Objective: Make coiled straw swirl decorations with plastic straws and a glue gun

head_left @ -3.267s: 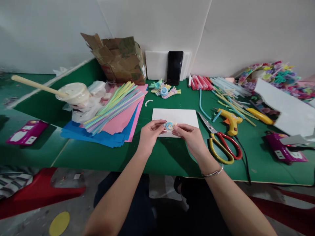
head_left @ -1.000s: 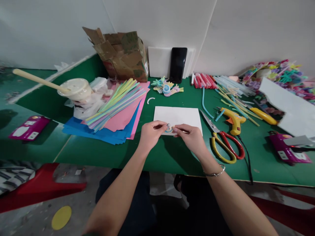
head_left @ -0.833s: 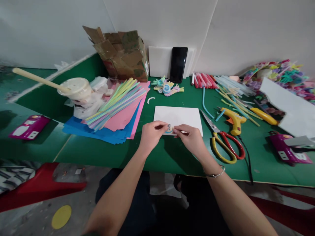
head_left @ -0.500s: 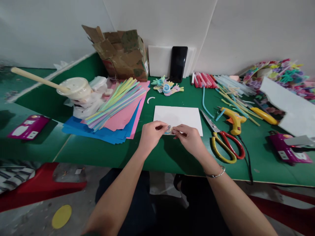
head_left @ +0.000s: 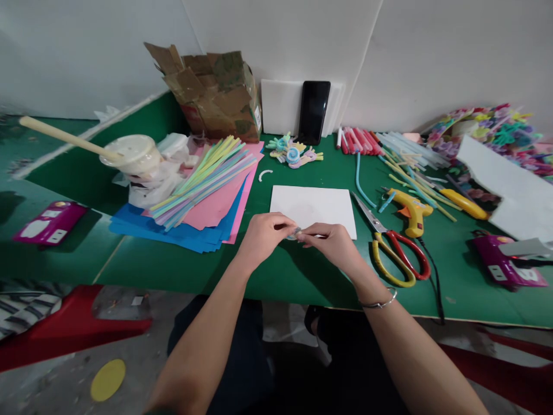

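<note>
Between the fingertips of both hands is a small pale grey-blue piece [head_left: 294, 233], mostly hidden and too small to name. My left hand [head_left: 268, 235] pinches it from the left, with thumb and fingers together. From the right, my right hand [head_left: 330, 242] pinches its other side, wearing a bracelet at the wrist. Both hands hover at the front edge of a white board [head_left: 315, 202] that lies flat on the green table. Scissors [head_left: 389, 245] with one yellow and one red handle lie right of my right hand.
A yellow glue gun [head_left: 410, 210] with a black cord lies beyond the scissors. Pastel pipe cleaners [head_left: 207, 181] rest on pink and blue sheets [head_left: 173, 235] at left. A black phone [head_left: 314, 112], small coiled craft pieces [head_left: 294, 153] and a cardboard box [head_left: 220, 95] stand or lie behind.
The fingertips of my right hand have moved slightly left, closer to my left fingertips, so less of the small piece shows. Other things are unmoved.
</note>
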